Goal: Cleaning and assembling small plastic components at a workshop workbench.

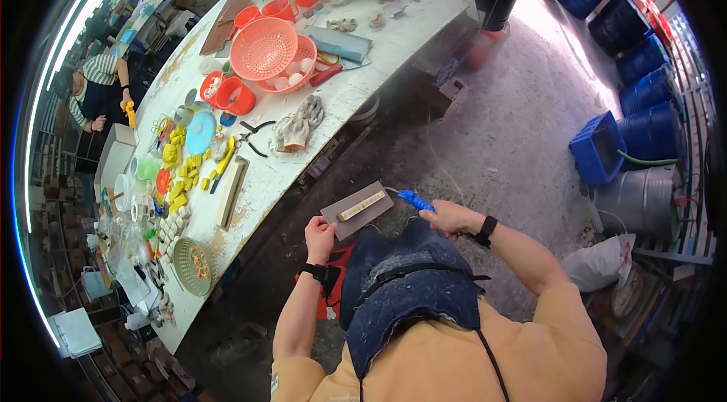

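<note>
My left hand (321,238) pinches the near left corner of a flat grey board (368,221) over my lap. On the board lies a narrow strip (362,206), pale with a yellowish edge and a row of small marks too fine to make out. My right hand (454,219) is wrapped round the end of a blue-handled tool (415,201). Its thin, bent metal neck reaches to the board's right end; whether the tip touches the board I cannot tell. A dark denim apron (413,258) covers my lap beneath the board.
Left of me runs a long white table (261,194) with orange colanders (263,48), red cups (236,97), work gloves (299,124), pliers (254,137) and yellow lumps (182,182). A person (102,91) stands beyond it. Blue drums (653,133) and a blue crate (597,148) line the right.
</note>
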Available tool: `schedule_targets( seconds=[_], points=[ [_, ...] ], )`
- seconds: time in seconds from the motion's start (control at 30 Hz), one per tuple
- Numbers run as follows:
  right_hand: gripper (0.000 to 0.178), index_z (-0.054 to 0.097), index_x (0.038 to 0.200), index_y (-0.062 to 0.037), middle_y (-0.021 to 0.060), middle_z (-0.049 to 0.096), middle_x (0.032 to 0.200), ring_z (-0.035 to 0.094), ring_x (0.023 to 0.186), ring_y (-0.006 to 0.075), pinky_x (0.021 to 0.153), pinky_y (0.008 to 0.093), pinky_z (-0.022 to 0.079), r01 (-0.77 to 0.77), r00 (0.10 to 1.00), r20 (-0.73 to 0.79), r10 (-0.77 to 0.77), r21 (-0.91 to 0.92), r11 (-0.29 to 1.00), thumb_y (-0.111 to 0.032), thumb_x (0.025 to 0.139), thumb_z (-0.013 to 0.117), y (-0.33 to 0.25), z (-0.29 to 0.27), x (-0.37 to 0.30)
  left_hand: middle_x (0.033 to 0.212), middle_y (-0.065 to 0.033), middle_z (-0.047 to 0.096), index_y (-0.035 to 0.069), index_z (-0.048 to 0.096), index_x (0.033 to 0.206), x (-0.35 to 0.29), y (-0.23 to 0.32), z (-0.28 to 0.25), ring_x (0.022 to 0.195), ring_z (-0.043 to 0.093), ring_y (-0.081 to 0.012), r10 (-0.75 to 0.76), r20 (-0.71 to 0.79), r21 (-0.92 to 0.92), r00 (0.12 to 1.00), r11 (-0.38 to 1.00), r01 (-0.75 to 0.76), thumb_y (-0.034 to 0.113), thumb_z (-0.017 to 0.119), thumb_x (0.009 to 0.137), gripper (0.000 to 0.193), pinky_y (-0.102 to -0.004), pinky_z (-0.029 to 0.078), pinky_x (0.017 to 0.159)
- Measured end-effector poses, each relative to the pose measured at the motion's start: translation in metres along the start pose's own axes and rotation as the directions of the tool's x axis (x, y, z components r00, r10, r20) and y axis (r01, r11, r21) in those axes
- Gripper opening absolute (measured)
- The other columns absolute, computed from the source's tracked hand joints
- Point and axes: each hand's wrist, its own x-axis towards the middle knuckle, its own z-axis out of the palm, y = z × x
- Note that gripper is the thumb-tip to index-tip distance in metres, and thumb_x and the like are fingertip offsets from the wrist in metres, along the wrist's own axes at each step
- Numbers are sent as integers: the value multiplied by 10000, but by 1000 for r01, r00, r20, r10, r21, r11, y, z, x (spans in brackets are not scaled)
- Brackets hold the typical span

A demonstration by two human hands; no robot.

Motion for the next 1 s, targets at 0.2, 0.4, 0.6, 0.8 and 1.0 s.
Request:
schedule_targets(
  seconds=[0.2, 0.4, 0.6, 0.8, 1.0],
  points=[
    [446, 481, 1047, 38, 104, 568, 686, 559, 467, 188, 427, 336, 482, 169, 950, 273, -149, -49, 984, -407, 1011, 486, -61, 26, -45, 767, -67, 685, 4, 569, 932, 7, -29, -11, 674, 649, -121, 105, -76, 216, 992, 973, -86, -16, 645, 838, 122, -263, 507, 598],
    [446, 499, 1041, 55, 145, 596, 666, 590, 462, 233, 418, 362, 487, 196, 940, 317, -127, -197, 961, -389, 1014, 484, -59, 17, -43, 720, -66, 683, 8, 574, 894, 6, -28, -7, 644, 639, -117, 50, -107, 103, 993, 994, -39, -13, 668, 807, 130, -269, 488, 591],
    [471, 506, 1067, 82, 165, 614, 679, 626, 506, 258, 442, 372, 512, 36, 998, 67, -15, -315, 948, -385, 1010, 485, -33, 11, -15, 799, -89, 692, 1, 570, 948, 7, -20, -22, 709, 656, -138, -75, -57, -70, 996, 995, 71, -42, 656, 823, 157, -271, 513, 643],
    [489, 514, 1064, 82, 159, 625, 721, 599, 472, 246, 439, 369, 503, -10, 1000, -2, 10, -282, 959, -403, 1006, 489, -36, 13, -4, 817, -100, 695, -6, 564, 966, -2, -28, -43, 728, 663, -142, -82, -26, -169, 996, 983, 76, -57, 650, 824, 173, -270, 524, 656],
    [435, 515, 1005, 21, 94, 617, 788, 532, 450, 156, 413, 323, 452, 137, 946, 312, -82, -159, 978, -414, 1006, 499, -82, 30, -18, 777, -54, 673, 18, 575, 937, -8, -29, -57, 664, 613, -102, -98, -76, -99, 992, 991, 90, -44, 661, 822, 156, -246, 484, 592]
  ],
)
